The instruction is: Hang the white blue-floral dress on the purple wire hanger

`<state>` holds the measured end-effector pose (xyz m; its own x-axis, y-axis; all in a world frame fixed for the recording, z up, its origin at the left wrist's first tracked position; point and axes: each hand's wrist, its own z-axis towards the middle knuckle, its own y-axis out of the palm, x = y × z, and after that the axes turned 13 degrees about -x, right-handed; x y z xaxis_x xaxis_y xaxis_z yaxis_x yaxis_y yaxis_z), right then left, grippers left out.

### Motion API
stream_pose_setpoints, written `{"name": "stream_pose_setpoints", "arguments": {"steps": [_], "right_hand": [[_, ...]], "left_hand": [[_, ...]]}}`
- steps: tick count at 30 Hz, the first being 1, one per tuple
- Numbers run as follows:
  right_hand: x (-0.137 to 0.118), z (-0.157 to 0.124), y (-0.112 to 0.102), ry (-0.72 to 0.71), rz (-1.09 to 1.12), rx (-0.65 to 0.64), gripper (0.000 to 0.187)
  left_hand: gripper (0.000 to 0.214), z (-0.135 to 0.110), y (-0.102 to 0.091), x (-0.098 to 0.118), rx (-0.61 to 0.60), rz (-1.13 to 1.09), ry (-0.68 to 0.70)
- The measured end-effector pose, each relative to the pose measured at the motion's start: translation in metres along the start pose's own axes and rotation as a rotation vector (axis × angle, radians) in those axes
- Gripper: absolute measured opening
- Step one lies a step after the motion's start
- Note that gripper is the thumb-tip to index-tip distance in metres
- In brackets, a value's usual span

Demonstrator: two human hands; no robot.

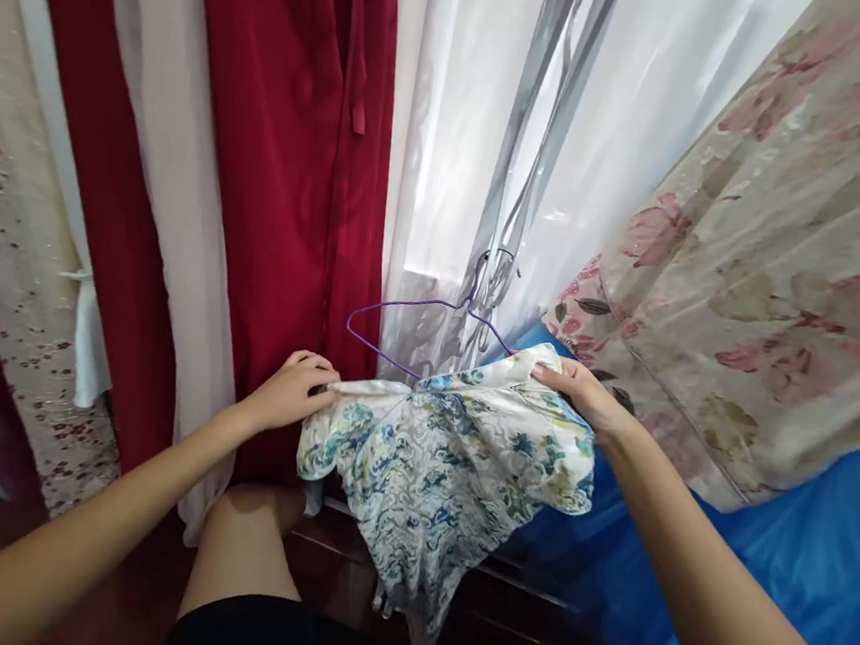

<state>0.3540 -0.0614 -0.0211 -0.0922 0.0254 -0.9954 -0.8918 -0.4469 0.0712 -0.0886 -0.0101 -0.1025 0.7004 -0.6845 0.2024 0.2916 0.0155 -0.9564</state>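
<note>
A white short-sleeved garment [437, 464] with a blue, green and yellow pattern hangs between my hands, its lower end tapering down. My left hand [293, 389] pinches its left shoulder edge. On the other side, my right hand [579, 388] grips the right shoulder, thumb on top of the cloth. Behind the garment's neckline is a thin purple clothes hanger [409, 304]. The hanger's right arm passes behind the cloth near my right hand, while its left arm shows bare above the neckline. Its hook lies against grey ribbons.
Long dark red cloth [294, 150] and white cloth [455, 114] hang in front of me. Floral fabric [796, 274] hangs at the right above blue tulle [816, 557]. A metal rail [527, 587] runs low over the dark floor.
</note>
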Motion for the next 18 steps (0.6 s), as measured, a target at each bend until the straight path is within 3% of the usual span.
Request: {"name": "stream_pose_setpoints", "arguments": {"steps": [3,8,12,15,18], "right_hand": [[-0.005,0.0,0.004,0.034,-0.038,0.001,0.028],[-0.003,0.001,0.022,0.016,0.035,-0.012,0.029],[0.0,0.0,0.027,-0.006,0.12,0.005,0.033],[0.0,0.001,0.025,-0.015,0.139,0.029,0.032],[-0.002,0.001,0.021,0.008,0.135,0.042,0.03]], "left_hand": [[0.028,0.027,-0.024,-0.024,0.066,0.027,-0.122],[0.023,0.095,-0.057,-0.031,0.252,-0.047,-0.354],[0.018,0.128,-0.046,-0.031,0.143,-0.116,-0.383],[0.025,0.129,-0.03,-0.031,0.075,-0.146,-0.396],[0.046,0.121,-0.029,-0.026,0.13,-0.117,-0.39]]}}
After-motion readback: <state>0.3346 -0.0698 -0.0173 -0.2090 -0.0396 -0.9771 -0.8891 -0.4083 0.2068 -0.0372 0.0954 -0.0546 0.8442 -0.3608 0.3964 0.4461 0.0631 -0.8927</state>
